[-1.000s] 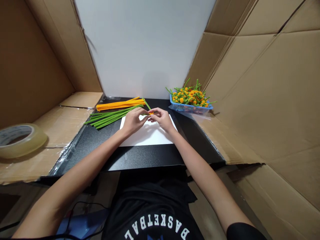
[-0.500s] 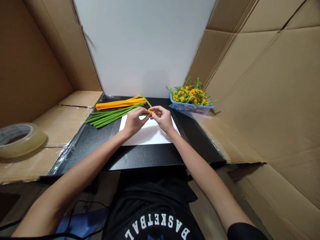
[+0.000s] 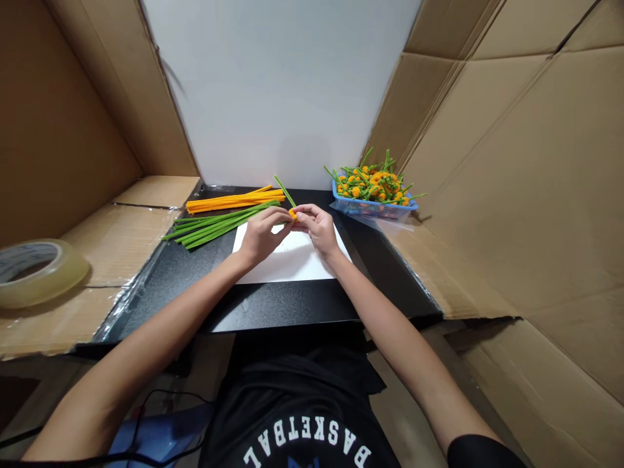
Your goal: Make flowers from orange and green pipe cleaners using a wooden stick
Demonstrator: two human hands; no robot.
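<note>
Between my two hands is a small orange pipe-cleaner piece (image 3: 293, 214), with a green pipe-cleaner stem (image 3: 283, 189) rising from it to the upper left. My left hand (image 3: 263, 232) pinches it from the left with thumb and forefinger. From the right, my right hand (image 3: 316, 229) is closed on the same piece, its fingers hiding part of it. Both hands are above a white sheet (image 3: 292, 263). Just left of my left hand lie green pipe cleaners (image 3: 219, 226), and behind them a bundle of orange pipe cleaners (image 3: 234, 201).
A blue basket (image 3: 373, 208) heaped with orange-and-green pipe-cleaner pieces stands at the back right of the black table (image 3: 287, 305). A roll of clear tape (image 3: 68, 276) lies on cardboard at the left. Cardboard walls (image 3: 526, 175) flank both sides, with a white panel behind.
The green stem and orange piece have tilted slightly and shifted a little upward. My right fingers have closed further around the piece; my left hand stays nearly in place.
</note>
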